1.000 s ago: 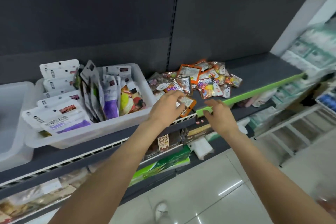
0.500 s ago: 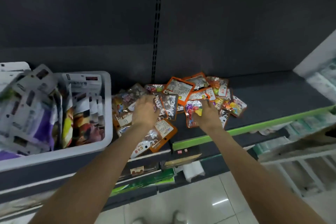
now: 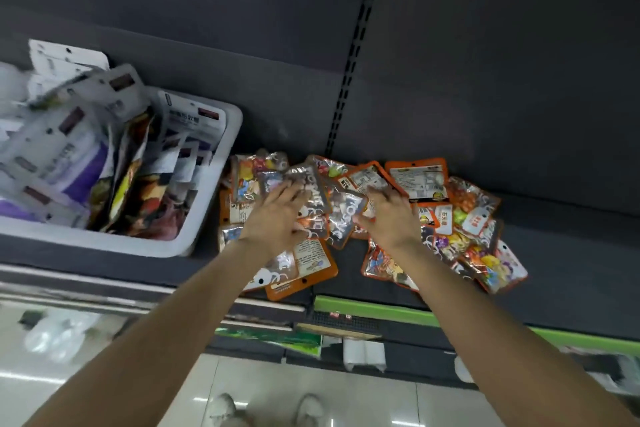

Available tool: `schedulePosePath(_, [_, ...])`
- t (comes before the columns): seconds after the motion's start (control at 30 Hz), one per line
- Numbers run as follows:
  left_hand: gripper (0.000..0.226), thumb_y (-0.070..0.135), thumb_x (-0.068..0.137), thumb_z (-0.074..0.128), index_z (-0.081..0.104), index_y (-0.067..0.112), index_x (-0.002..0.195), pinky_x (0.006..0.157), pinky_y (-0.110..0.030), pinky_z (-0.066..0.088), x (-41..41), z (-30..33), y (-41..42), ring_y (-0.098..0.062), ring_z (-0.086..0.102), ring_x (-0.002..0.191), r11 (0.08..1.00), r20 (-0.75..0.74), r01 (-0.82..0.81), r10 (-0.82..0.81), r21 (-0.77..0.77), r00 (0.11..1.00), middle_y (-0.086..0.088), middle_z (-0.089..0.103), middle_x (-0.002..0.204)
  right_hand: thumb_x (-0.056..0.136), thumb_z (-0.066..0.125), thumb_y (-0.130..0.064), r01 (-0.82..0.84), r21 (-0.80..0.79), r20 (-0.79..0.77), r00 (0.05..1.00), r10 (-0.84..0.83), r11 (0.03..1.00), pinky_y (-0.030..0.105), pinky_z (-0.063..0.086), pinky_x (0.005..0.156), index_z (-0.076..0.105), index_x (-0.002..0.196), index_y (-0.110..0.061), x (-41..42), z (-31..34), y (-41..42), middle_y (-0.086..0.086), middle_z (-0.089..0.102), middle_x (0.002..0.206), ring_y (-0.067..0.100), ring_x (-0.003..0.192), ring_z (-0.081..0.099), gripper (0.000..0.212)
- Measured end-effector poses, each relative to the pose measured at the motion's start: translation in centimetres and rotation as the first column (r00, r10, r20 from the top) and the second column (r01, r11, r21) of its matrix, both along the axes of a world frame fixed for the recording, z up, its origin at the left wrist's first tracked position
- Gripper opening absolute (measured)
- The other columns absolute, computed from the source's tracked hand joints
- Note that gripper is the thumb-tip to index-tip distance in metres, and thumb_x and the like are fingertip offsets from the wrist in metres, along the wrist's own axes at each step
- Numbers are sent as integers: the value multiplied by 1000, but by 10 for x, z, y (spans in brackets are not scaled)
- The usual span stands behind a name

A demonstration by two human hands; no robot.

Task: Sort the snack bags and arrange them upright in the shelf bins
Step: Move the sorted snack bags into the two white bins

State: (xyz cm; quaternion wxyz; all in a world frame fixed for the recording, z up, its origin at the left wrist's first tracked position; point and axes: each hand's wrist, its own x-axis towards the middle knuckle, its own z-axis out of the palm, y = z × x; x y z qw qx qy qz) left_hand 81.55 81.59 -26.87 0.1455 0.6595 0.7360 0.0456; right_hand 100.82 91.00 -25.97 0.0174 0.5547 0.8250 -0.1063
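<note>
A loose pile of small snack bags (image 3: 460, 211), orange-edged and clear with colourful contents, lies flat on the dark shelf (image 3: 571, 253). My left hand (image 3: 277, 215) rests on the left part of the pile, fingers spread over a silvery bag (image 3: 308, 184). My right hand (image 3: 388, 218) lies on the middle of the pile, its thumb against a dark bag with white lettering (image 3: 346, 218). Whether either hand pinches a bag is hidden by the hands themselves. To the left stands a white bin (image 3: 221, 184) holding several white, purple and brown bags upright.
The shelf's dark back wall (image 3: 450, 62) rises behind the pile. A green price rail (image 3: 381, 308) runs along the front edge on the right. Lower shelves hold goods below. My shoes (image 3: 221, 409) show on the tiled floor.
Both hands reached further into the pile, and my right hand moved left toward the middle. The view swung down and closer to the shelf; the white bin now sits at the left edge.
</note>
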Motion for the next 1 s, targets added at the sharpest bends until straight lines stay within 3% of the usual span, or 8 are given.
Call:
schedulePosePath(0.13, [55, 33, 93, 55, 36, 25, 145, 118, -37, 17, -2, 5, -6, -16, 19, 143, 994, 168, -14, -5, 110, 986, 10, 22, 155, 90, 57, -42, -27, 108, -120, 992, 40, 994, 36, 36, 104, 56, 125, -20, 12, 6, -3, 5, 46, 138, 24, 128, 39, 41])
schedulePosePath(0.27, [66, 32, 90, 60, 30, 19, 147, 115, -39, 24, -15, 13, 6, -24, 24, 139, 966, 110, -229, 216, 121, 970, -4, 31, 151, 87, 57, -52, 69, -22, -87, 994, -70, 997, 44, 42, 103, 31, 143, -18, 0, 10, 17, 16, 31, 146, 35, 134, 34, 71])
schedulePosePath(0.4, [74, 34, 87, 65, 27, 19, 147, 114, -37, 21, -14, 10, 10, -24, 20, 141, 973, 131, -232, 231, -9, 964, -4, 27, 152, 80, 69, -45, 115, 2, -83, 990, -114, 993, 41, 50, 88, 25, 144, -13, -13, 10, 16, 21, 38, 138, 36, 125, 43, 84])
schedulePosePath(0.5, [75, 36, 82, 70, 32, 18, 144, 112, -37, 25, -10, 12, 8, -26, 25, 137, 957, 111, -284, 277, 59, 954, -6, 34, 146, 80, 74, -30, 212, -83, -298, 927, -227, 974, 34, 50, 73, 34, 137, -6, -15, 15, 16, 20, 49, 128, 33, 105, 60, 75])
schedulePosePath(0.63, [83, 37, 75, 77, 34, 18, 143, 115, -39, 19, -11, 22, 8, -29, 18, 138, 931, 134, -363, 355, 39, 925, -10, 28, 146, 86, 69, -25, 183, -168, -319, 920, -229, 969, 29, 45, 86, 46, 134, -5, -5, 20, 19, 12, 53, 134, 27, 120, 52, 57])
schedulePosePath(0.83, [53, 18, 78, 76, 57, 17, 127, 109, -30, 27, -15, 34, 10, -27, 37, 128, 909, 276, -405, 366, 97, 889, -11, 42, 137, 91, 60, -15, 152, -150, -445, 872, -204, 977, 21, 40, 73, 51, 127, -8, -5, 24, 13, 11, 58, 126, 19, 88, 59, 37])
schedulePosePath(0.93, [30, 5, 82, 70, 67, 11, 112, 89, -16, 42, -19, 41, 10, -17, 59, 104, 924, 392, -366, 299, 109, 870, -7, 63, 115, 93, 59, -17, 154, -131, -488, 850, -199, 979, 19, 40, 83, 57, 125, -7, -4, 28, 12, 9, 61, 125, 23, 106, 60, 34])
schedulePosePath(1.0, [18, 0, 86, 65, 70, 7, 101, 76, -8, 42, -18, 50, 8, -10, 61, 91, 920, 472, -378, 289, 104, 833, -3, 67, 98, 92, 59, -17, 149, -113, -499, 846, -186, 982, 15, 38, 81, 63, 119, -7, 2, 33, 11, 9, 65, 119, 21, 107, 60, 29])
